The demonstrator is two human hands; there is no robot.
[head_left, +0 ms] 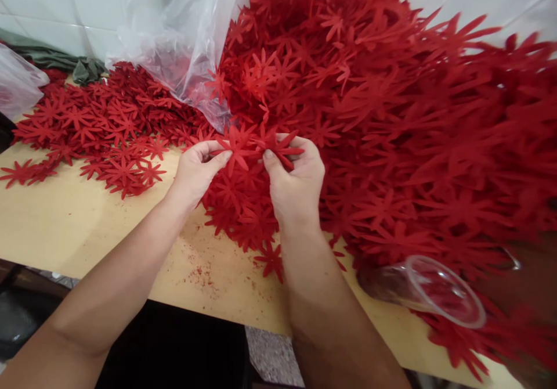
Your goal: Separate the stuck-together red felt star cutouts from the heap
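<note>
My left hand (201,167) pinches the edge of a red flower-shaped piece (236,147) between thumb and fingers. Just to the right, my right hand (296,174) is closed on another red flower piece (282,150), with its thumb on top. The two hands are a short way apart over the front of a large heap of red flower pieces (383,122). More of these pieces lie below the hands, with one loose flower (270,260) beside my right wrist.
A smaller red heap (96,110) lies at the left of the wooden table (47,220). Clear plastic bags (174,29) stand behind, near a dark green cloth (87,68). A transparent plastic cup (418,287) lies on its side at the right. Red crumbs dot the table.
</note>
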